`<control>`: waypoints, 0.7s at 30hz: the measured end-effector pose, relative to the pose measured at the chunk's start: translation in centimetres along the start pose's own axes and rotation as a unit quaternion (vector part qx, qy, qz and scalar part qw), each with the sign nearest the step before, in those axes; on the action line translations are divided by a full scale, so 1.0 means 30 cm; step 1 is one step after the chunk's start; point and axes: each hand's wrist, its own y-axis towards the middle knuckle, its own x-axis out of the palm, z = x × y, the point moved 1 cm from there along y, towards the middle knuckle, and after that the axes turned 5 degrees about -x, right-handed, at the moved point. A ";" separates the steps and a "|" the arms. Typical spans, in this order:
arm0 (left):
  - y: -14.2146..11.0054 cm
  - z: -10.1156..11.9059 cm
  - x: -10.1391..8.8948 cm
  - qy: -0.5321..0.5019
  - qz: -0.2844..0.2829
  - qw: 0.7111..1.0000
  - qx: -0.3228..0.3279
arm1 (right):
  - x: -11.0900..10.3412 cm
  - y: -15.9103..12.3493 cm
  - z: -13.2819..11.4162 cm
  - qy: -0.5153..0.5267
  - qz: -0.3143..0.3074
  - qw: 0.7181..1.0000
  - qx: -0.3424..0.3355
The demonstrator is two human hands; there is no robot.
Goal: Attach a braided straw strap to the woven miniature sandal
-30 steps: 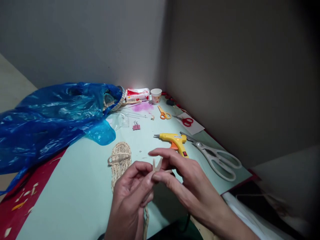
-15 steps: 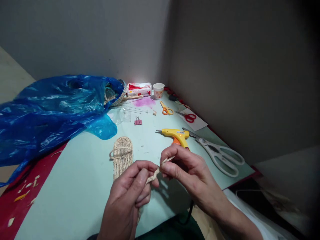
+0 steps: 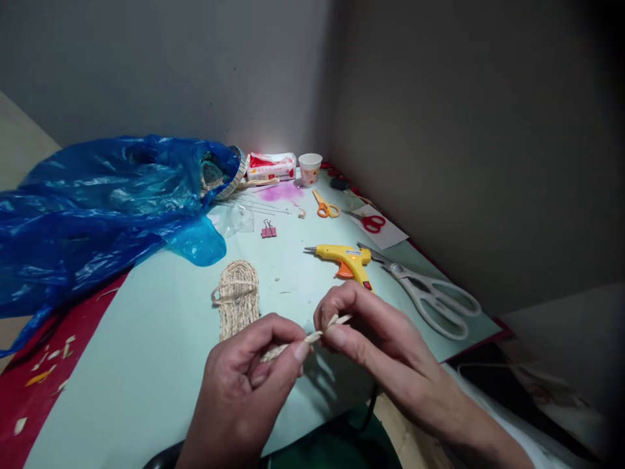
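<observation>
At lower centre of the frame, the left hand [image 3: 244, 384] pinches a pale twisted cord [image 3: 313, 337] close to the right hand [image 3: 390, 345], which grasps its loose tips — only a short stretch shows between them, apparently steadied above the worktop [image 3: 122, 365].

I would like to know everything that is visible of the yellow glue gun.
The glue gun lies on its side on the table. Its yellow body looks like plastic, with a pale label and an orange trigger. The dark nozzle points left; a red switch sits low on the handle. The blades of the large scissors lie at its rear, and the right hand is near the handle; whether either touches is unclear.
</observation>
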 end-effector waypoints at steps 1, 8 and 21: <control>0.000 0.002 0.003 0.012 0.004 1.000 0.010 | -0.004 0.003 -0.009 -0.026 -0.010 1.000 0.002; 0.016 0.004 -0.009 0.023 -0.052 0.997 0.059 | -0.018 0.028 -0.012 -0.099 -0.029 0.994 -0.043; 0.022 -0.017 -0.030 0.041 -0.001 0.998 0.051 | 0.011 0.023 0.037 0.019 0.038 0.999 0.017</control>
